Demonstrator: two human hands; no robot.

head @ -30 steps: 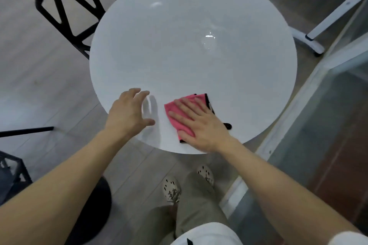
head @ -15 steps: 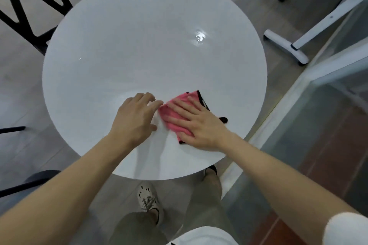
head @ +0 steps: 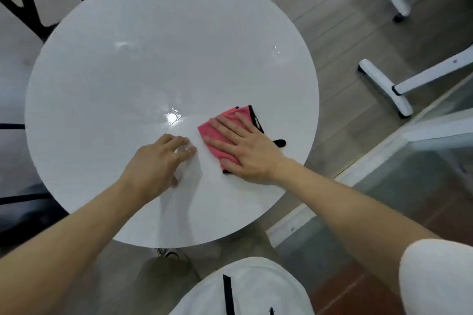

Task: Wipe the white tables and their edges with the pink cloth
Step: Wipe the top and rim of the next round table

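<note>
Pink cloth: soft, light, folded; should slide easily on glossy bench. Right hand flat on it, fingers spread. Press, don't pinch. Left hand loosely curled, empty, probably bracing just left of cloth.

Right hand lies flat, fingers spread, pressing folded pink cloth with black trim onto round glossy white table. Left hand rests fingertips on tabletop just beside cloth, not touching it.
</note>
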